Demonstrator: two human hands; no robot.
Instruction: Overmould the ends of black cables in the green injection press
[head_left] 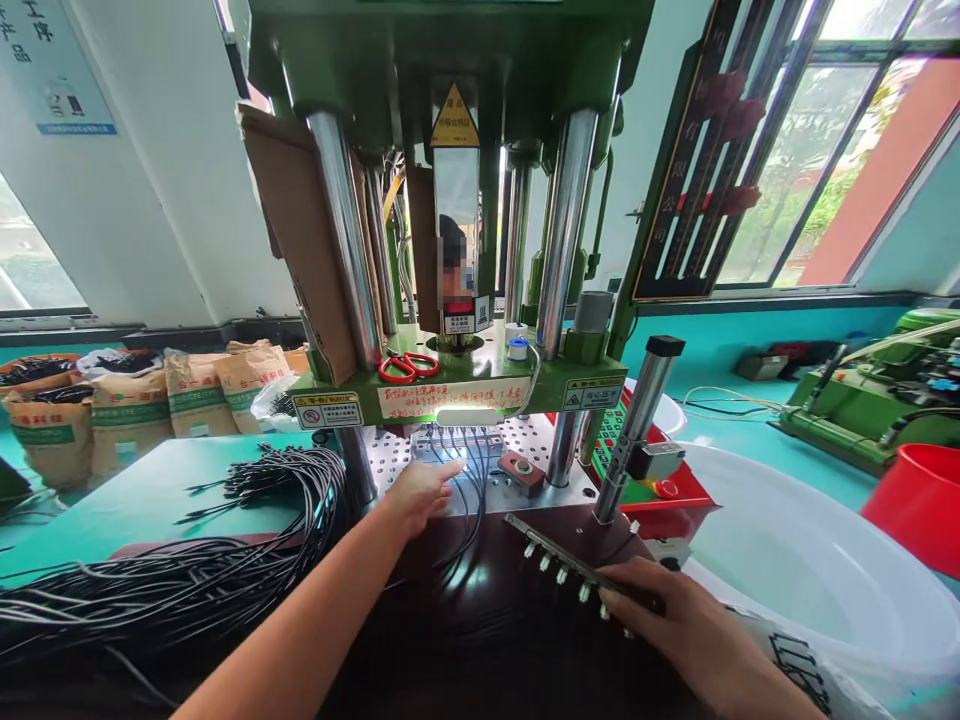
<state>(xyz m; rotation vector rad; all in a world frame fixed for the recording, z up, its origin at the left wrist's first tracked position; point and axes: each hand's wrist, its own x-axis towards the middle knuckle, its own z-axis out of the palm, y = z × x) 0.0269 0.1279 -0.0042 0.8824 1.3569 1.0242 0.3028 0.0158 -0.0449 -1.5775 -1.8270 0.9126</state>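
Observation:
My left hand (418, 492) reaches forward with fingers stretched out, resting at the edge of the metal mould plate (525, 440) where several black cables (469, 470) lie in a row under the green press (457, 390). My right hand (675, 620) is closed on a long metal bar (559, 560) that carries a row of small white plug ends, lying on the dark table in front of the press. A big bundle of black cables (187, 560) lies to the left of my left arm.
Red scissors (407, 366) and a roll of white tape (517, 348) sit on the press ledge. A large white tub (825, 570) and a red bucket (919, 500) stand at the right. Paper sacks (127, 410) line the left floor. Chrome columns (341, 230) flank the mould.

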